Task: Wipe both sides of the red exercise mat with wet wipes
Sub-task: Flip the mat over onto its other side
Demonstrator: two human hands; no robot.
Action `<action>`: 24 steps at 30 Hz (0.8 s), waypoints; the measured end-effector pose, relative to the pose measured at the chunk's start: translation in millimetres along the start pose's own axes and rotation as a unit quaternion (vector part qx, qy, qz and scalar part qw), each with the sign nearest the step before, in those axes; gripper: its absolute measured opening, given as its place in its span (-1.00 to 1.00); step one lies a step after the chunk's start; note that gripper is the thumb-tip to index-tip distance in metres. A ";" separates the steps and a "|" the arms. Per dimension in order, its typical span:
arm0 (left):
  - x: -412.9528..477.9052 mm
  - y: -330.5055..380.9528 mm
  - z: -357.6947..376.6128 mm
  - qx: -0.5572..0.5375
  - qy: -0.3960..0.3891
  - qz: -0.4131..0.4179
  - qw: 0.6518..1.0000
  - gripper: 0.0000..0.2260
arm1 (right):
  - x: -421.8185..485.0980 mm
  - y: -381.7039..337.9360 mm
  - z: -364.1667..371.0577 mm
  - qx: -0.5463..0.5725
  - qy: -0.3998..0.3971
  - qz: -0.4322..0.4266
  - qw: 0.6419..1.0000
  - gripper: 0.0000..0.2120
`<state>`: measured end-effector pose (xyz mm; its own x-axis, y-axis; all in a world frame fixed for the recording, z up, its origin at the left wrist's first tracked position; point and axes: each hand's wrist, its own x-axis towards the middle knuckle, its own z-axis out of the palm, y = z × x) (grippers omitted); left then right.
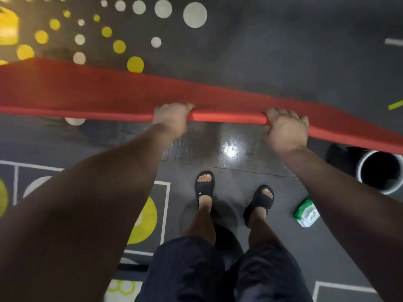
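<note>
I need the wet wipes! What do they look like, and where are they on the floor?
Find the long red mat held up across the view, then look under its right end for the round black bin with a white rim. Just below that bin, on the dark floor to the right of the person's right sandal, lies the wipes packet. It is the only small green-and-white thing there.

Single head view, looking steeply down over forearms at floor [261, 51], close.
</note>
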<state>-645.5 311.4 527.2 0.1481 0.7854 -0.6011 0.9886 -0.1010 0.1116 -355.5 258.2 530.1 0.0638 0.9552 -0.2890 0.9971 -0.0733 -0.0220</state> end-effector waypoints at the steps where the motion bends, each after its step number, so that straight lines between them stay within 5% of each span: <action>1: -12.0 -0.9 -8.0 0.006 -0.002 -0.003 1.000 -0.42 | -7.9 -3.2 -10.4 0.003 -0.008 -0.002 1.000 -0.67; 10: -105.1 -9.2 -42.2 0.035 -0.109 0.009 0.993 -0.45 | -83.3 -23.0 -54.9 0.005 -0.125 -0.025 0.992 -0.67; 18: -91.6 -4.6 -1.0 0.056 -0.184 0.035 0.981 -0.49 | -111.0 -14.3 -4.7 0.030 -0.180 -0.013 0.983 -0.63; 24: -71.2 -0.4 35.6 0.104 -0.112 0.032 0.988 -0.57 | -97.4 -4.9 33.1 0.020 -0.116 -0.024 0.993 -0.66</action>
<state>-655.5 233.8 541.7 0.1902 0.6200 -0.7612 0.9577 -0.2877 0.0050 -368.0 156.1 526.8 0.0011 0.8667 -0.4989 0.9960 -0.0455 -0.0768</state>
